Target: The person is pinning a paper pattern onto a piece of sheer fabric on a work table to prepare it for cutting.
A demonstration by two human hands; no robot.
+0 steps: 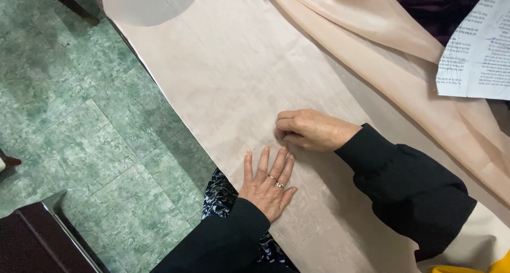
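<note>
Left hand (266,181) flat, grip released, pressing smooth pale peach cloth (223,76) on the surface; right hand (308,129) clenched, seemingly pinching something too small to tell.

My left hand (266,183) lies flat, fingers (264,161) spread toward twelve o'clock, on the pale peach fabric (228,76). My right hand (311,129), at one o'clock from it, curls its fingers (284,125) on the cloth. A printed paper sheet (478,55) lies at two o'clock.
</note>
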